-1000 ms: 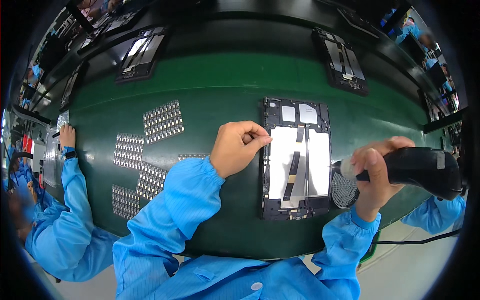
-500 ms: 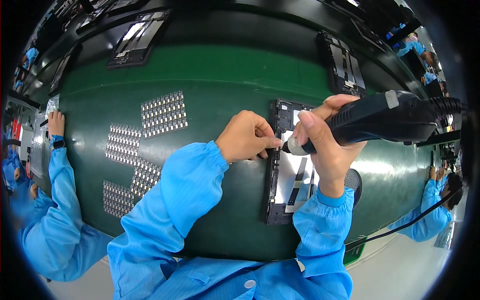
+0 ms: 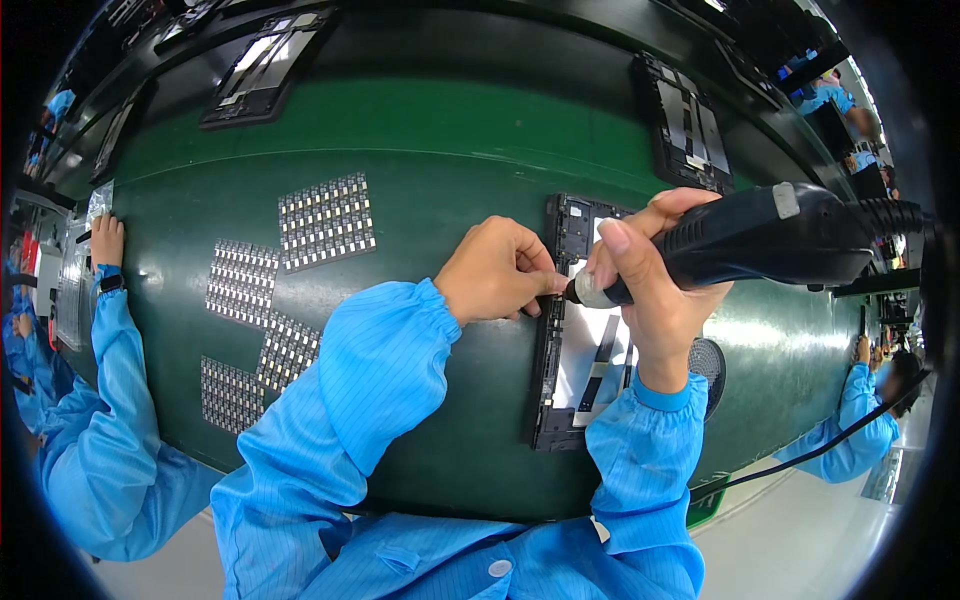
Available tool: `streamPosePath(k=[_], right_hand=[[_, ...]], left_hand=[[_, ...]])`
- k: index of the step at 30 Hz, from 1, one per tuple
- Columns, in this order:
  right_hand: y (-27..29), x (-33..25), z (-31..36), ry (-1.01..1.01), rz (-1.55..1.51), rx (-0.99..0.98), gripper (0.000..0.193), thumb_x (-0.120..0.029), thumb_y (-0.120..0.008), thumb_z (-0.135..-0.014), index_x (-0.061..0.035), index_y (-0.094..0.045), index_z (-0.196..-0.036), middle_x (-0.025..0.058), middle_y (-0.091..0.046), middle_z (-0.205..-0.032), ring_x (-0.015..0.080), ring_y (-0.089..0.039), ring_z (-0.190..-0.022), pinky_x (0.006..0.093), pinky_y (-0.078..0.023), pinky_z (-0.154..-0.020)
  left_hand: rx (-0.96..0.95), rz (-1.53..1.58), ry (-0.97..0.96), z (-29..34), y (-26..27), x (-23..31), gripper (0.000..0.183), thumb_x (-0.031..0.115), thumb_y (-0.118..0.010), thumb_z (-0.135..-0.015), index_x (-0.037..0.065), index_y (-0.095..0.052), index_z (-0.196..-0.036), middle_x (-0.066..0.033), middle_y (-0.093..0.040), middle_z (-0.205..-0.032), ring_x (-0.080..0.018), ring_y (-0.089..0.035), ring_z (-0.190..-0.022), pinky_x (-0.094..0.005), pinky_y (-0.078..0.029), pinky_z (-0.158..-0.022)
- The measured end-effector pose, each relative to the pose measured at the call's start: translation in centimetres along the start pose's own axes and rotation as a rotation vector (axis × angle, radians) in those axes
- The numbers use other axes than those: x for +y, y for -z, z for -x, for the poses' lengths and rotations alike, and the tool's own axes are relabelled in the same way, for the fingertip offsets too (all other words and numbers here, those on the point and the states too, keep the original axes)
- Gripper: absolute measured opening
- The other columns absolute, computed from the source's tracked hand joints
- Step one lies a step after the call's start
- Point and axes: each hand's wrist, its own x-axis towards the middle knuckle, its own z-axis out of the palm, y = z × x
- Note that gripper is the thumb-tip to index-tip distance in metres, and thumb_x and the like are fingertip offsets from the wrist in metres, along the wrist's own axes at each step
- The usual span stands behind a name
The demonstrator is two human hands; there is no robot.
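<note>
I've got the right hand [image 3: 650, 300] wrapped tight around the black electric screwdriver [image 3: 760, 240], its silver tip down at the left edge of the opened tablet chassis [image 3: 585, 370], which lies flat on the green belt [image 3: 450, 140] just right of centre and close to the near edge. The left hand [image 3: 495, 270] is curled, fingertips pinched right at the driver tip; whether there's a screw between them I cannot tell, it's too small. My worry here: the bit sits almost against those fingertips, so a slip off the screw head could nick a finger or skate across the board. The driver is also held at a slant, and I judge that could cross-thread or strip the fastener. The cable [image 3: 800, 455] trails off the near right edge and could tug the tool off line. The chassis itself is a dark rectangular frame with a pale silvery plate inside and a dark ribbon strip down its middle. A round black dish [image 3: 708, 362] sits just right of it. Sheets of small silvery parts [image 3: 325, 220] lie well to the left, another open chassis [image 3: 690, 125] farther back, and a co-worker's hand [image 3: 105, 240] rests at the far left.
</note>
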Motion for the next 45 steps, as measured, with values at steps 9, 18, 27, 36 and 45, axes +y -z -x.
streamPosePath(k=[9, 18, 27, 36, 45], right_hand=[[-0.5, -0.2, 0.7, -0.037, 0.02, -0.007, 0.036, 0.007, -0.072, -0.073, 0.0025, -0.047, -0.098, 0.0068, -0.058, -0.064, 0.0093, -0.056, -0.057, 0.0213, -0.045, -0.054], [-1.0, -0.4, 1.3, -0.013, 0.128, -0.095, 0.037, 0.011, -0.065, -0.075, -0.0039, -0.042, -0.099, 0.0079, -0.054, -0.064, 0.0142, -0.055, -0.05, 0.0294, -0.049, -0.051], [3.9, -4.2, 0.7, 0.107, 0.142, 0.137, 0.05, 0.006, -0.071, -0.07, 0.004, -0.044, -0.112, 0.004, -0.058, -0.063, 0.0092, -0.054, -0.052, 0.0207, -0.045, -0.051], [17.9, -6.9, 4.5, 0.098, 0.152, 0.517, 0.031, 0.006, -0.066, -0.075, -0.0025, -0.047, -0.097, 0.0075, -0.055, -0.063, 0.0166, -0.054, -0.049, 0.0286, -0.044, -0.047], [18.7, -4.2, 3.9, 0.085, 0.185, 0.493, 0.028, 0.008, -0.071, -0.072, 0.0003, -0.051, -0.091, 0.0062, -0.059, -0.062, 0.0124, -0.057, -0.048, 0.0236, -0.045, -0.045]], left_hand=[[0.031, 0.058, -0.031, 0.1, -0.1, -0.2, 0.015, 0.011, -0.071, -0.076, -0.003, -0.065, -0.075, -0.0095, -0.066, -0.068, -0.013, -0.064, -0.056, -0.0249, -0.047, -0.042], [0.029, 0.069, -0.072, 0.1, -0.2, -0.5, 0.016, 0.01, -0.07, -0.077, -0.004, -0.064, -0.075, -0.0095, -0.065, -0.068, -0.0125, -0.064, -0.055, -0.0245, -0.048, -0.042], [0.031, -0.008, 0.035, 0.3, -0.2, 0.2, 0.02, 0.016, -0.072, -0.079, -0.001, -0.062, -0.079, -0.0067, -0.065, -0.071, -0.0104, -0.062, -0.057, -0.0205, -0.044, -0.042], [0.093, -0.028, 0.052, 0.4, -0.7, 0.6, 0.019, 0.014, -0.072, -0.079, -0.002, -0.061, -0.081, -0.0069, -0.064, -0.072, -0.0111, -0.062, -0.056, -0.02, -0.045, -0.042], [0.123, -0.04, 0.019, 0.3, -1.1, 0.6, 0.015, 0.01, -0.07, -0.079, -0.002, -0.06, -0.081, -0.0071, -0.063, -0.069, -0.0116, -0.061, -0.054, -0.0194, -0.045, -0.04]])
